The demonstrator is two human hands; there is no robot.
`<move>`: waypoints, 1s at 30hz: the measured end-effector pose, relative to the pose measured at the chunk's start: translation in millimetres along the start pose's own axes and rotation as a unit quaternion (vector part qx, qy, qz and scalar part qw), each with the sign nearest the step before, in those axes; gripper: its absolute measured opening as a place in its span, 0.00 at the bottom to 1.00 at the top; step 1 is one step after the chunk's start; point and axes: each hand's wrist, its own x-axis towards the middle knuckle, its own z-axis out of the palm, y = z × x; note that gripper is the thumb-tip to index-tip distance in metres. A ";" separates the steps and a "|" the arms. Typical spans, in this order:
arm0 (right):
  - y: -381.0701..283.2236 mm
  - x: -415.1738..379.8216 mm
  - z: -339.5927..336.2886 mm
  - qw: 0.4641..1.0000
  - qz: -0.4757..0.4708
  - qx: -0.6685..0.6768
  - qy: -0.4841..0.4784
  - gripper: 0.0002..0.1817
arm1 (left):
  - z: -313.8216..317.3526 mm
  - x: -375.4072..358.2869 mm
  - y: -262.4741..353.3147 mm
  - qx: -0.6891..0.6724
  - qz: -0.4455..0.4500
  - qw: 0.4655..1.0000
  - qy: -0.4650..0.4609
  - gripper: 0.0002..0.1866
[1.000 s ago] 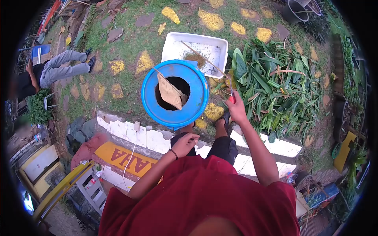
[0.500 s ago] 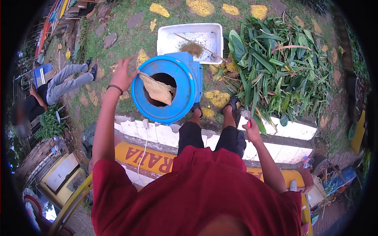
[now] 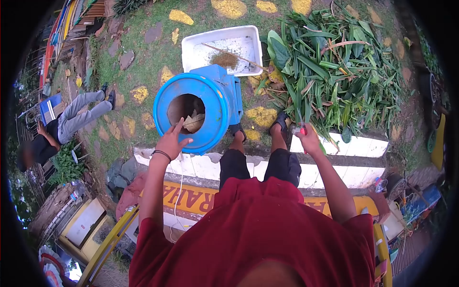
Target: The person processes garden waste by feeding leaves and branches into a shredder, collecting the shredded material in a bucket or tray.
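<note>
At blue chute [image 3: 216, 107]: left hand [image 3: 170, 142] spread, empty | right hand [image 3: 308, 140] round red-handled tool [image 3: 303, 130], indistinct | leaf [image 3: 193, 123] part-hidden

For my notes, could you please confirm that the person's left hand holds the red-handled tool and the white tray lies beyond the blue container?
Not quite: the head view shows the right hand holding the red-handled tool; the rest stands.

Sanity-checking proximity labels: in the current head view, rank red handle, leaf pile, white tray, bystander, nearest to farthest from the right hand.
From the right hand:
1. Red handle: gripped in it.
2. Leaf pile: just ahead, mostly right.
3. White tray: ahead, to the left.
4. Bystander: far left.
</note>
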 end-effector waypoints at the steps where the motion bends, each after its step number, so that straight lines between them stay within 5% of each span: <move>1: 11.7 2.2 6.1 1.000 0.005 0.000 0.001 0.26 | -1.6 -8.8 13.3 -0.031 -0.013 0.999 0.002 0.36; 4: 44.2 14.1 30.4 0.997 -0.069 0.031 -0.003 0.27 | -39.8 -19.5 76.3 -0.086 -0.018 0.996 -0.004 0.36; 5: 46.2 12.2 34.7 0.997 -0.064 0.030 -0.002 0.27 | -39.9 -14.9 97.9 -0.285 0.031 0.956 -0.053 0.34; 8: 60.8 17.8 52.4 0.949 0.144 0.250 -0.127 0.24 | -15.3 13.9 167.5 -0.648 0.093 0.698 -0.290 0.30; 12: 105.4 27.1 100.4 0.882 0.228 0.377 -0.168 0.20 | 137.7 123.4 237.6 -0.504 0.178 0.769 -0.351 0.30; 17: 137.3 18.6 166.1 0.764 0.299 0.528 -0.217 0.27 | 317.3 329.7 235.2 -0.583 -0.100 0.765 -0.256 0.31; 20: 157.2 7.7 198.5 0.781 0.293 0.481 -0.271 0.29 | 345.8 399.9 210.3 -0.577 -0.252 0.745 -0.219 0.30; 23: 191.6 6.1 228.4 0.773 0.331 0.473 -0.264 0.27 | 384.2 488.1 169.3 -0.482 -0.348 0.792 -0.139 0.33; 25: 186.6 15.5 231.4 0.752 0.362 0.489 -0.255 0.26 | 412.6 543.2 152.7 -0.476 -0.349 0.805 -0.046 0.33; 28: 189.6 27.4 239.1 0.729 0.268 0.560 -0.289 0.25 | 431.5 613.7 150.8 -0.501 -0.353 0.790 -0.014 0.33; 30: 181.8 32.3 231.3 0.695 0.313 0.579 -0.291 0.26 | 448.5 647.1 150.8 -0.540 -0.358 0.762 -0.008 0.31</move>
